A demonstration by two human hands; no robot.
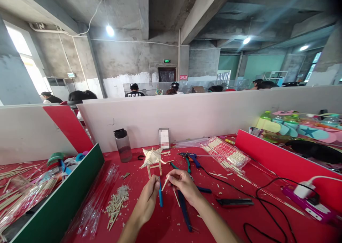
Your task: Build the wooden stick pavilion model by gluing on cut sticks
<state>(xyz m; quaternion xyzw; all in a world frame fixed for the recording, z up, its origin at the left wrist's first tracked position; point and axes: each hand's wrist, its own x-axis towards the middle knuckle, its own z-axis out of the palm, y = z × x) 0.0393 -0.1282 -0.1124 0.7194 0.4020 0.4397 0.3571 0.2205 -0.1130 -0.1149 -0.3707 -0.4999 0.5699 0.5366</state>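
Note:
My left hand [149, 197] is closed on a slim blue tool [160, 196] that points down; its exact kind I cannot make out. My right hand [185, 186] pinches a short wooden stick [165, 183] between thumb and fingertips, close beside the blue tool. Just beyond both hands stands a small pavilion model [153, 157] made of wooden sticks, with a pointed roof on thin legs. Another stick [177, 199] lies under my right hand, next to a dark blue tool handle [184, 211].
Wood scraps [117, 202] and plastic wrappers [97, 200] lie left. Behind are a water bottle [123, 146] and a phone-like object [164, 138]. Right are a blue glue gun [194, 160], stick packs [227, 152], a utility knife [235, 201], cables and a purple power strip [307, 204]. Dividers flank the table.

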